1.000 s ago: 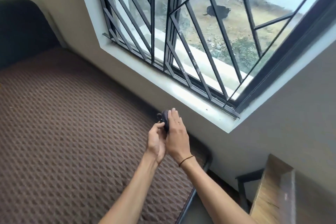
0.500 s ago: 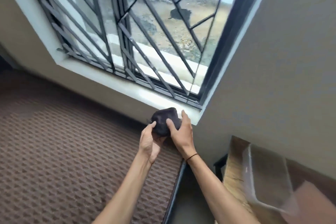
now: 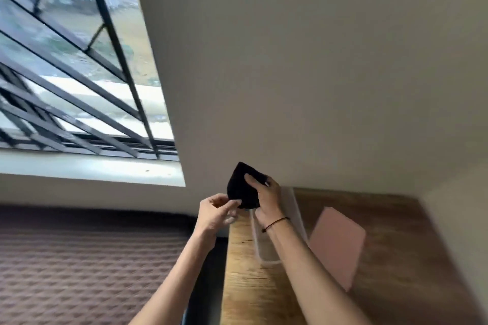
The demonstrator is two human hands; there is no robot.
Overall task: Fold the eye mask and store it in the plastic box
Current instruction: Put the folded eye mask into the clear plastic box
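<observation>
The folded black eye mask [image 3: 241,187] is held up in the air over the far end of the clear plastic box [image 3: 297,215]. My right hand [image 3: 265,196] grips the mask from the right, thumb on its front face. My left hand [image 3: 215,212] pinches its lower left edge with fingertips. The box stands open on a wooden table [image 3: 245,285], directly under my right wrist, which hides much of it.
A pink lid [image 3: 338,243] lies on the table just right of the box. A brown quilted bed [image 3: 79,272] fills the lower left, with a dark gap [image 3: 208,280] between it and the table. A barred window [image 3: 79,74] and plain wall stand behind.
The view swung right from the bed to the table. Both hands carried the mask rightward, from in front of the window sill to above the plastic box.
</observation>
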